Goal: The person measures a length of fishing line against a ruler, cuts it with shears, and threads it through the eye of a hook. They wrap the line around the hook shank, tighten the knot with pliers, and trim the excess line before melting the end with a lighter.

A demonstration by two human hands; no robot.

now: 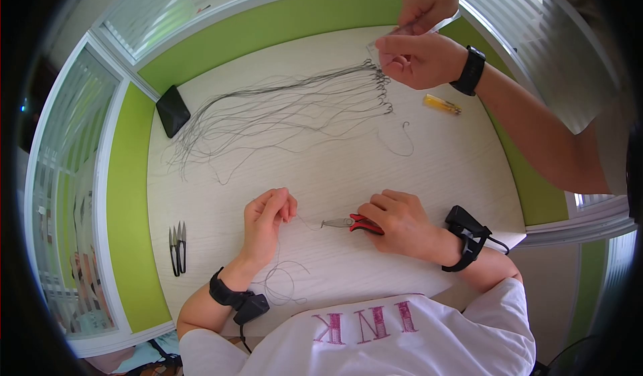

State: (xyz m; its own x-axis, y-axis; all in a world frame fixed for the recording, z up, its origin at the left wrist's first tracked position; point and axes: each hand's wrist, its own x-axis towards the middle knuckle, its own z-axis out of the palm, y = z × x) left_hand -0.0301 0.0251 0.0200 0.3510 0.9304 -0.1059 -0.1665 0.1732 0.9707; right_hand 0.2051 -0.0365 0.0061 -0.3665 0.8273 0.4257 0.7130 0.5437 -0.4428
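Observation:
My left hand point(269, 216) is closed in a pinch on a thin fishing line point(305, 222), whose loose loops point(284, 283) lie below by my wrist. My right hand point(400, 222) wraps round the red handles of small pliers point(365, 224), jaws pointing left. At the jaw tips is a small dark piece, perhaps a hook, too small to make out; the line runs toward it. Farther back lies a bundle of dark lines point(268, 111) with several fish hooks point(384, 95) along its right end. One separate hook point(406, 127) with a curved line rests nearer me.
Thread snips point(178, 249) lie at the left, and a black flat object point(173, 111) at the back left. A yellow lighter point(442, 104) lies at the right. Another person's hands point(422, 58) hold a clear plastic packet point(374, 51) over the back right. Green panels point(268, 31) edge the table.

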